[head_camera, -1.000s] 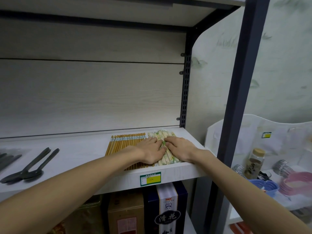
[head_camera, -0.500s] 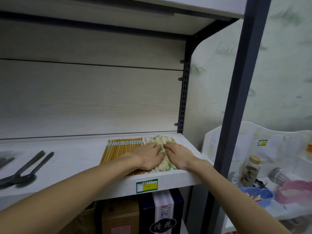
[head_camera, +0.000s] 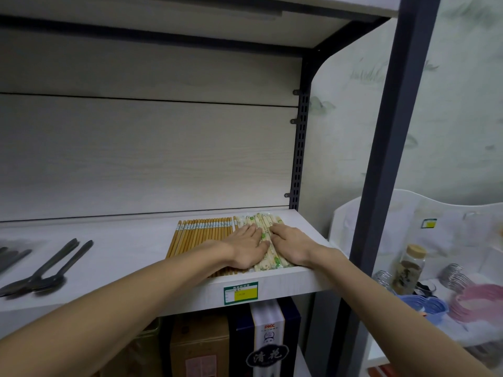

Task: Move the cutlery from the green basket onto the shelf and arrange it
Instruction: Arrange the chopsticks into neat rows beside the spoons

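We find both hands flat, fingers straight, left hand (head_camera: 246, 247) and right hand (head_camera: 292, 244) pressing the wrapped chopsticks (head_camera: 265, 242) on the shelf (head_camera: 117, 248), beside the bare chopsticks (head_camera: 198, 235) left of the fingers. Arranging is under way. Next, we judge, squaring the ends; basket unseen.

Very little differs from a second ago. Both hands stay flat, side by side, on the pile of pale paper-wrapped chopsticks with green print (head_camera: 265, 242). The left hand (head_camera: 246, 247) now lies slightly further over that pile, its fingers (head_camera: 254, 232) spread and reaching nearer the far ends of the wrappers. The right hand (head_camera: 292, 247) keeps its place, its fingers (head_camera: 277, 229) just beside the left ones. The wrapped pile looks a little more squared under the fingers.
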